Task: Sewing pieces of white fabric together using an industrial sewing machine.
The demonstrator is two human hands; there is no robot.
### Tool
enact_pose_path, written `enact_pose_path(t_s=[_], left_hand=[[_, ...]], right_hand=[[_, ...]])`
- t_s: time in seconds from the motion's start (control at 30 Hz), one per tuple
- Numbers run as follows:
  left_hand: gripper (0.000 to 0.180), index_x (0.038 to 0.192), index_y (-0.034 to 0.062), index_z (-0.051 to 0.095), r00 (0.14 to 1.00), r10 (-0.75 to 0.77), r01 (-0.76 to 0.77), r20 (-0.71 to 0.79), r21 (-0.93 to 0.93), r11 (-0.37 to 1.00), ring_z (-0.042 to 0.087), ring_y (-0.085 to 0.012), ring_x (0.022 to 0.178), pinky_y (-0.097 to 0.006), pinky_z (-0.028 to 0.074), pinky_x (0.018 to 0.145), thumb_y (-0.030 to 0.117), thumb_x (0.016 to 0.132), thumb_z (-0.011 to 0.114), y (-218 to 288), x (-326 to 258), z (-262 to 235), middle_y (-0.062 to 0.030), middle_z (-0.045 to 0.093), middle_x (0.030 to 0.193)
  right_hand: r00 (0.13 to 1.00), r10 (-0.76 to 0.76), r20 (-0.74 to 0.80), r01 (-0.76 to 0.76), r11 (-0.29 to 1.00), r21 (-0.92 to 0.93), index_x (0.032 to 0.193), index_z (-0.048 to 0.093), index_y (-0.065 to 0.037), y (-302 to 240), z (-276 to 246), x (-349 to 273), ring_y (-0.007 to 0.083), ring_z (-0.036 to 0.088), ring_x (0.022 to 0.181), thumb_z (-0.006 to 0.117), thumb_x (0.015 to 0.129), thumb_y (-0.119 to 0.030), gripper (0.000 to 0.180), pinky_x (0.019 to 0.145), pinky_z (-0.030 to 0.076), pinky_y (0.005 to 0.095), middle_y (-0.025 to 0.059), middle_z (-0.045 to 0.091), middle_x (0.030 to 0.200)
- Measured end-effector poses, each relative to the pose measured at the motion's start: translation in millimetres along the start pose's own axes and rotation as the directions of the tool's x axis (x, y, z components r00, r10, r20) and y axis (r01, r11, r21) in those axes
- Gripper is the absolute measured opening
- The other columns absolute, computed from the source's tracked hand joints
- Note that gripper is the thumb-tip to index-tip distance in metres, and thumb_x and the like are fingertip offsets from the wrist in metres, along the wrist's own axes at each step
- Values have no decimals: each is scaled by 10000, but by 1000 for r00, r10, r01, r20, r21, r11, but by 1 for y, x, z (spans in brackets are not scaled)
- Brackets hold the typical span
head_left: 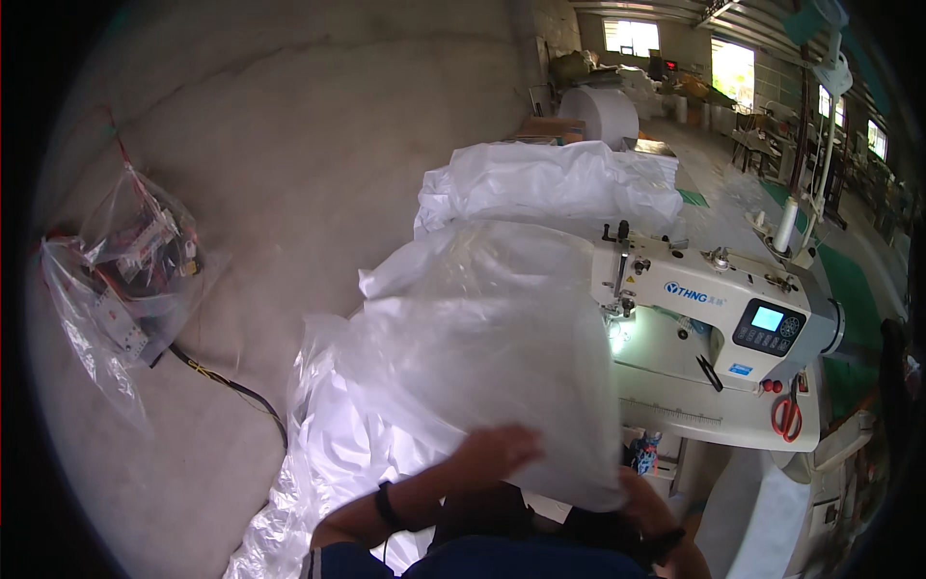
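A large translucent plastic sheet point(511, 338) spreads over white material in front of me, with its right edge beside the sewing machine point(709, 289). My left hand point(502, 452) is over the lower part of the sheet, its fingers smeared by motion. At the sheet's lower right corner is my right hand point(637, 494), closed on the edge; the sheet hides most of its fingers. The machine's lamp lights the needle area next to the sheet. White folds point(357, 434) of material hang at the left, by my left forearm.
Thread snips point(709, 372) and red-handled scissors point(787, 417) lie on the machine bed. A wrapped white stack point(550, 179) and a large white roll point(600, 116) stand behind. Electrical parts in a clear bag point(140, 251) hang on the left wall, with a black cable point(236, 386).
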State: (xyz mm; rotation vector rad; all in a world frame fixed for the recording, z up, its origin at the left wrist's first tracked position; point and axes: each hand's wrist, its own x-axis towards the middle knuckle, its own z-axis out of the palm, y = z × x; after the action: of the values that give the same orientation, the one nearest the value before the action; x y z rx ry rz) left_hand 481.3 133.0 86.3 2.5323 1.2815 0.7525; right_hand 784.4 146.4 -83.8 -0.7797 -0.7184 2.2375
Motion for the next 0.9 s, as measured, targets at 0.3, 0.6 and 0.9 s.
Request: enact_pose_path(t_s=[0.3,0.6,0.9], left_hand=[[840,1109,-82,531,492,-871,866,-1,-97,490,568,-340,1011,-405,446,845,622,666,643,-222,45,-48,-208,600,1047],[409,1101,16,540,426,-236,897,-873,374,236,578,-285,950,-397,461,783,322,836,597,-350,-32,-103,-111,608,1032],[414,1029,29,550,529,-822,546,-211,-657,520,575,-190,845,-320,477,754,225,708,725,-422,-67,-54,-53,600,900]], right_hand=[[817,-395,-420,306,915,-264,1187,505,31,-92,-28,-102,223,607,916,707,722,-242,575,807,503,359,105,611,1045],[645,-403,-649,105,888,-447,1101,529,50,-39,-23,-86,231,610,827,582,765,-111,377,628,535,356,132,600,952],[750,-114,-652,31,990,-139,1130,563,-6,-22,12,-64,202,619,911,588,819,-98,325,758,514,317,94,634,1001]])
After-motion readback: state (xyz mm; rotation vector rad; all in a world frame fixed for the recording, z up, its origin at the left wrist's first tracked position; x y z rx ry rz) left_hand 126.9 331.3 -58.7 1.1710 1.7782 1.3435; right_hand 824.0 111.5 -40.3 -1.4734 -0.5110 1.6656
